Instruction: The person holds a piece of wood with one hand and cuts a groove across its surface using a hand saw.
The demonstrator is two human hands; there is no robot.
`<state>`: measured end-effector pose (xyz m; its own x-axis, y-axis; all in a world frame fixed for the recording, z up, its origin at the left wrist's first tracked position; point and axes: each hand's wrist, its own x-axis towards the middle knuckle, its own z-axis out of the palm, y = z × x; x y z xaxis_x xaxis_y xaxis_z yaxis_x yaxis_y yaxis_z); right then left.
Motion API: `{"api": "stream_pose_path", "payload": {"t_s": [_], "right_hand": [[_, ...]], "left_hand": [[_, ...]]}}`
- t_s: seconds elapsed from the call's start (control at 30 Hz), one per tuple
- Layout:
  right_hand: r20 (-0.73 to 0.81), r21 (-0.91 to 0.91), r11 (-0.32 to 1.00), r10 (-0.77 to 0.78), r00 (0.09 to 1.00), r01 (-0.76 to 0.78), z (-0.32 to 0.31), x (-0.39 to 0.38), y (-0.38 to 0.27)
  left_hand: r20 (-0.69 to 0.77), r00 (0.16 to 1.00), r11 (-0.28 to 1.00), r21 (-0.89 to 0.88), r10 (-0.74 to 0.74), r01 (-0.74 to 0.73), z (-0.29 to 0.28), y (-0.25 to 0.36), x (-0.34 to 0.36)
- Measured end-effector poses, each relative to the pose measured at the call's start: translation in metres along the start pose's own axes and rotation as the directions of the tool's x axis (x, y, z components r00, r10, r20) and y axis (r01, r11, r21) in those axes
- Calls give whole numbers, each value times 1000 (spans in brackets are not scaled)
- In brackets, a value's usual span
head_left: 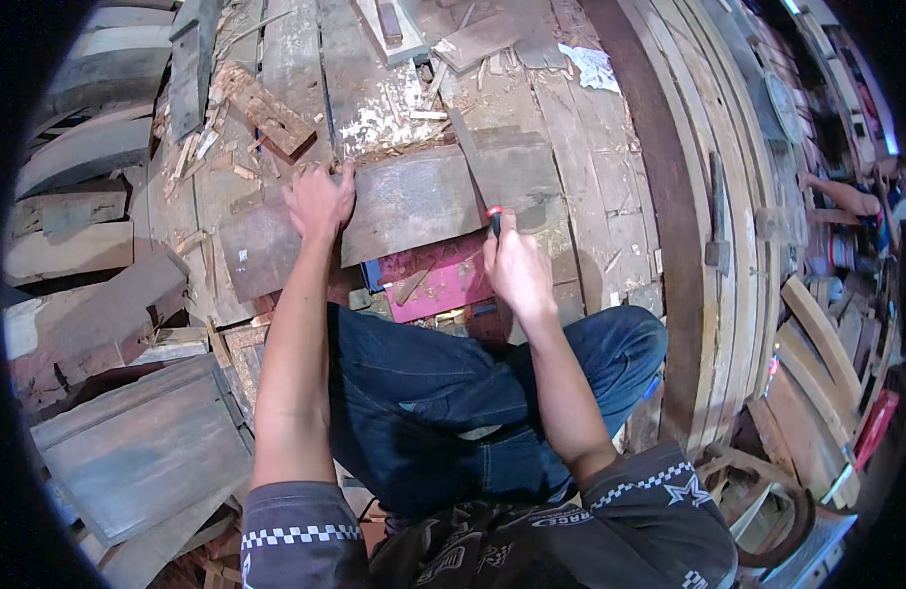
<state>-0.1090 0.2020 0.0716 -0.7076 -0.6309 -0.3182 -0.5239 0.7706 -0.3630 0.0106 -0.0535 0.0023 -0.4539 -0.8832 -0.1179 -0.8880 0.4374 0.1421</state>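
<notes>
My right hand (520,265) is closed round the red and black handle of a handsaw (469,157). Its long grey blade points away from me and lies across a weathered wooden board (413,201) near the board's right part. At the board's left end my left hand (318,199) presses down, fingers curled toward the far edge and thumb along the wood. Another dark board (266,250) lies under that wrist. Between the board and my crossed legs is a pink flat panel (438,285) strewn with wood bits.
A rough wood block (266,110) lies among splinters at the far left, with more offcuts (477,39) beyond the board. Stacked planks (75,245) line the left side. A thick beam (659,196) runs along the right. A person's arm (841,194) shows at the far right.
</notes>
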Motion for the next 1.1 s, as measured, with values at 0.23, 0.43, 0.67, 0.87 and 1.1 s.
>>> {"api": "stream_pose_path", "payload": {"t_s": [0.23,0.43,0.67,0.87,1.1], "right_hand": [[-65,16,999,36,997,-35,3,-4,13],[15,-5,999,-41,999,42,-34,-15,9],[-39,-44,996,72,997,-74,-4,2,13],[-23,-38,999,-5,1000,4,-32,-12,14],[-27,-75,997,-34,999,32,-33,-8,27]], "left_hand": [[40,999,999,31,11,-12,0,4,0],[0,1000,999,27,-26,26,-5,-3,-5],[-18,1000,1000,-8,-4,4,1,5,0],[-17,1000,1000,16,-17,17,-2,-5,-1],[-14,1000,999,45,-9,9,3,-6,-2]]}}
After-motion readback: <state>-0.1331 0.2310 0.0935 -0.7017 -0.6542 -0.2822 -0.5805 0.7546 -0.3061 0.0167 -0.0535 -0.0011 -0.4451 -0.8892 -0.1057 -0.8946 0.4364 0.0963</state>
